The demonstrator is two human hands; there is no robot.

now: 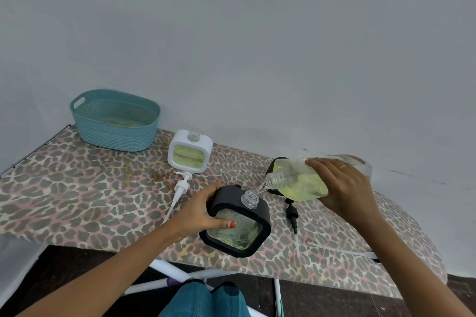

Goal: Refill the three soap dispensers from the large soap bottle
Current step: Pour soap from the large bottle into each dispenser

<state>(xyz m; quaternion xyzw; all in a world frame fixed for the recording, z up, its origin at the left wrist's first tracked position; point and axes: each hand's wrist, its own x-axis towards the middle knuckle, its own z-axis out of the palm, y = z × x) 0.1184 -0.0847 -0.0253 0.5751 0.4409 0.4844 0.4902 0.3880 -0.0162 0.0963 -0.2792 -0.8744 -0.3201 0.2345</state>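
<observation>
My right hand (342,188) grips the large clear soap bottle (298,180), tipped sideways with yellow-green soap inside. A thin stream runs from its mouth into the open neck of a black square dispenser (239,224). My left hand (201,211) holds that dispenser by its left side, thumb on the front window. A white dispenser (190,152) stands uncapped farther back, soap showing in its window. Part of another black dispenser (270,166) shows behind the big bottle. A white pump (180,188) and a black pump (292,213) lie on the board.
Everything rests on an ironing board with a leopard-print cover (90,188) against a pale wall. A teal woven basket (114,119) sits at the back left. A white strip (340,249) lies near the right front edge. The board's white legs (164,278) show below.
</observation>
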